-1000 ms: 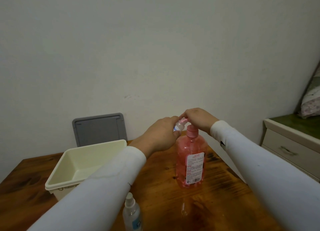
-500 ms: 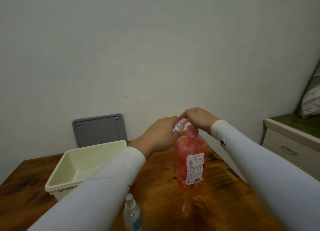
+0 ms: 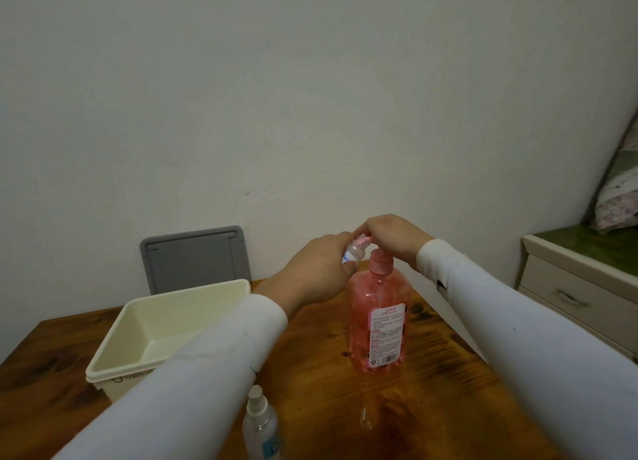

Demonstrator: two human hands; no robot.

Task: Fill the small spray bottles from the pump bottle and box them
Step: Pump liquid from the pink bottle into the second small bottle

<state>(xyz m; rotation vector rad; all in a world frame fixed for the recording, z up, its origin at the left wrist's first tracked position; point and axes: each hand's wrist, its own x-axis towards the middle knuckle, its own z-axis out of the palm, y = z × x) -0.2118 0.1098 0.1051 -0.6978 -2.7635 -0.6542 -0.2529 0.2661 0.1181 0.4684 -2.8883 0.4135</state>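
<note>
- We grip a small spray bottle (image 3: 353, 252) in our left hand (image 3: 319, 269), fingers curled round its body, thumb on the near side; only its clear neck and a bit of blue label show past the fingertips.
- Bottle is tilted, mouth right under the pink pump spout (image 3: 362, 241), just beyond our left fingertips.
- Right hand (image 3: 393, 233) sits on top of the pump head, fingers bent down over it and pressing; nothing closed inside them that we can see.
- Pump bottle (image 3: 378, 318) stands upright on the wooden table (image 3: 321, 390), directly below our right fingers, pink liquid inside, label facing us.
- 2nd spray bottle (image 3: 260, 425), cap on, stands near the btm edge, well back from both hands, beside our left sleeve (image 3: 193, 373).
- Cream box (image 3: 165, 321) w/ no lid sits left of our left hand, partly behind the forearm.
- Grey lid (image 3: 195, 257) leans upright on the wall behind the box.
- Small clear item (image 3: 365, 418) lies on the table nearer us than the pump bottle; can't tell what it is.
</note>
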